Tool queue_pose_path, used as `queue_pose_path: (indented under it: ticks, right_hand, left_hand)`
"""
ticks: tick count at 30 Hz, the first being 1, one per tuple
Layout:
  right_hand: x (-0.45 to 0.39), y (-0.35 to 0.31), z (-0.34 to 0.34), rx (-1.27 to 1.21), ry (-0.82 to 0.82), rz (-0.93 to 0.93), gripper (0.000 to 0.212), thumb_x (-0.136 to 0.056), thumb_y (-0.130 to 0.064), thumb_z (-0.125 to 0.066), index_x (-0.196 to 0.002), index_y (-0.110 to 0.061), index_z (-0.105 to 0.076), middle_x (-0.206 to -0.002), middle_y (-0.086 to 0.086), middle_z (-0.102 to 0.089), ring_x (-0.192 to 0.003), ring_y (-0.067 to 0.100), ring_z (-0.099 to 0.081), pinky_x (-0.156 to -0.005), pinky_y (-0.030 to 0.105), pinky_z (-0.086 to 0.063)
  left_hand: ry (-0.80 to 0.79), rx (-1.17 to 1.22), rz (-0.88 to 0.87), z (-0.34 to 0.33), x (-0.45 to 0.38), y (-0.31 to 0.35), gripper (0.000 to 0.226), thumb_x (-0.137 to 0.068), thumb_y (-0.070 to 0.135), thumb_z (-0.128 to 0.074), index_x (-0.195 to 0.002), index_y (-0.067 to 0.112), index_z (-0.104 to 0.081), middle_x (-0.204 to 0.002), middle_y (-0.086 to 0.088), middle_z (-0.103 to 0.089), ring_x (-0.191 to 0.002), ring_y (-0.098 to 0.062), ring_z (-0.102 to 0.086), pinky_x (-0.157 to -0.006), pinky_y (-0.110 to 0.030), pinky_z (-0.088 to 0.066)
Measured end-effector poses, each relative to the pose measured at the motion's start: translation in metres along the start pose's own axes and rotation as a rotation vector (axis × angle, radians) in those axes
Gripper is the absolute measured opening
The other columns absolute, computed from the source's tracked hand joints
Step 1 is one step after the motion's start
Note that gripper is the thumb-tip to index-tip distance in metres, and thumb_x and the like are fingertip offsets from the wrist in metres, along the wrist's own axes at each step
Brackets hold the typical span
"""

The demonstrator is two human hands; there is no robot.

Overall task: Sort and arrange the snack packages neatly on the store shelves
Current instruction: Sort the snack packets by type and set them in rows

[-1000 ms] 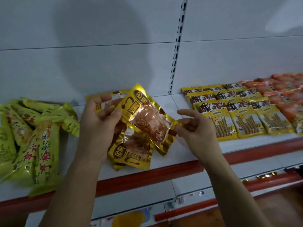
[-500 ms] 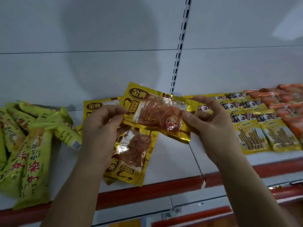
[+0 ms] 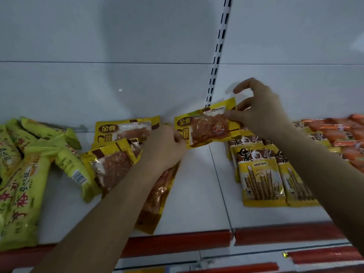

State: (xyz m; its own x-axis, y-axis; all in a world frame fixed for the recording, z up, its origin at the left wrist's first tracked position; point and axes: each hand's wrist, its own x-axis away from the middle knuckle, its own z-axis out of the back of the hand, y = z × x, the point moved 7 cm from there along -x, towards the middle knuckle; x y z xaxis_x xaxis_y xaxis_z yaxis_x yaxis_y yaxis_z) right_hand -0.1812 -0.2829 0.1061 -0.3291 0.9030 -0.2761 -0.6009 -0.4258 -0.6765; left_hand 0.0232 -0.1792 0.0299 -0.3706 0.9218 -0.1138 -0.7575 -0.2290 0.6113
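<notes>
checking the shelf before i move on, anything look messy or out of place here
Yes. The gold meat-snack packets by the left hand lie overlapped at different angles, and the green packets at far left are a loose heap. The biscuit-stick packs on the right sit in tidy rows.

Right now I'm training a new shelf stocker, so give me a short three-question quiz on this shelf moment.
1. True or false: the right hand pinches the gold meat-snack packet at its right end.
2. Multiple choice: what lies directly right of that packet on the shelf? A) green-yellow packets B) yellow wafer-stick packets C) bottles
3. Fill in: the left hand rests on a pile of ___ meat-snack packets.

Key: 1 true; 2 B; 3 gold.
</notes>
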Motion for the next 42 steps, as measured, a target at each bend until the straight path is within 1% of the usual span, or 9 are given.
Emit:
queue_pose_path:
  ticks: [2, 6, 10, 20, 26, 29, 32, 37, 42]
  right_hand:
    - [-0.012, -0.003, -0.016, 0.131, -0.037, 0.058, 0.047, -0.079, -0.026, -0.086, -0.112, -0.028, -0.052, -0.079, -0.003, -0.068, -0.067, 0.008, -0.063, -0.047, 0.011, -0.042]
    - [-0.033, 0.005, -0.049, 0.413, -0.107, 0.093, 0.032, -0.081, -0.023, -0.083, -0.091, -0.026, -0.053, -0.083, 0.003, -0.067, -0.077, 0.024, -0.063, -0.059, 0.029, -0.047]
    - [-0.040, 0.018, -0.068, 0.519, -0.141, 0.101, 0.023, -0.082, -0.021, -0.080, -0.072, -0.026, -0.060, -0.082, 0.000, -0.069, -0.078, 0.024, -0.065, -0.066, 0.031, -0.052]
    - [-0.037, 0.027, -0.081, 0.667, -0.242, 0.133, 0.027, -0.086, -0.039, -0.077, -0.096, -0.023, -0.057, -0.096, 0.003, -0.061, -0.083, 0.025, -0.057, -0.068, 0.032, -0.042]
    - [-0.013, -0.015, -0.080, 0.506, -0.197, 0.265, 0.016, -0.092, -0.035, -0.068, -0.097, -0.023, -0.059, -0.094, 0.000, -0.067, -0.083, 0.023, -0.060, -0.071, 0.033, -0.050]
    - [0.014, -0.044, -0.099, 0.385, -0.336, 0.301, 0.012, -0.094, -0.036, -0.064, -0.100, -0.025, -0.064, -0.087, -0.007, -0.069, -0.082, 0.019, -0.064, -0.074, 0.038, -0.057]
    - [0.042, -0.063, -0.119, 0.327, -0.469, 0.312, 0.013, -0.096, -0.038, -0.060, -0.094, -0.027, -0.067, -0.084, -0.010, -0.069, -0.085, 0.017, -0.065, -0.081, 0.039, -0.056]
    - [0.081, -0.071, -0.147, 0.199, -0.561, 0.203, 0.046, -0.092, -0.059, -0.059, -0.120, -0.023, -0.064, -0.098, -0.005, -0.073, -0.087, 0.012, -0.065, -0.071, 0.030, -0.051]
    - [0.089, -0.060, -0.165, 0.109, -0.437, 0.060, 0.052, -0.084, -0.057, -0.073, -0.121, -0.021, -0.066, -0.096, -0.008, -0.069, -0.081, 0.008, -0.063, -0.064, 0.021, -0.049]
  left_hand:
    - [0.050, -0.202, -0.039, 0.001, 0.000, 0.002, 0.024, -0.087, 0.027, -0.056, -0.078, 0.018, -0.076, -0.073, -0.002, -0.071, -0.079, -0.027, -0.067, -0.073, -0.043, -0.057]
    - [0.008, -0.394, 0.003, -0.003, -0.002, -0.004, 0.026, -0.094, 0.035, -0.052, -0.084, 0.020, -0.071, -0.083, 0.000, -0.067, -0.105, -0.032, -0.056, -0.087, -0.048, -0.050]
    - [0.022, -0.477, 0.013, -0.005, 0.001, -0.008, 0.028, -0.095, 0.041, -0.051, -0.088, 0.021, -0.068, -0.088, -0.001, -0.066, -0.108, -0.031, -0.055, -0.089, -0.048, -0.046]
    - [0.020, -0.385, -0.020, 0.001, 0.010, -0.015, 0.046, -0.093, 0.040, -0.055, -0.136, 0.026, -0.046, -0.120, 0.003, -0.066, -0.121, -0.032, -0.049, -0.093, -0.050, -0.039]
    - [0.021, -0.294, -0.060, 0.015, 0.021, -0.032, 0.062, -0.093, 0.043, -0.058, -0.148, 0.037, -0.030, -0.114, 0.013, -0.065, -0.126, -0.022, -0.045, -0.094, -0.050, -0.030]
    - [-0.038, -0.246, -0.102, 0.021, 0.027, -0.040, 0.069, -0.091, 0.048, -0.060, -0.150, 0.042, -0.024, -0.124, 0.014, -0.062, -0.131, -0.019, -0.042, -0.100, -0.049, -0.027]
    - [0.060, -0.102, -0.164, 0.045, 0.040, -0.043, 0.055, -0.092, 0.048, -0.054, -0.144, 0.044, -0.035, -0.128, 0.018, -0.060, -0.129, -0.014, -0.049, -0.107, -0.055, -0.033]
    - [0.161, -0.044, -0.171, 0.078, 0.055, -0.063, 0.032, -0.099, 0.032, -0.058, -0.130, 0.038, -0.055, -0.114, 0.023, -0.060, -0.115, -0.014, -0.057, -0.098, -0.057, -0.045]
    - [0.096, -0.046, -0.135, 0.078, 0.063, -0.073, 0.044, -0.093, 0.033, -0.065, -0.134, 0.040, -0.050, -0.118, 0.019, -0.063, -0.112, -0.015, -0.058, -0.097, -0.056, -0.046]
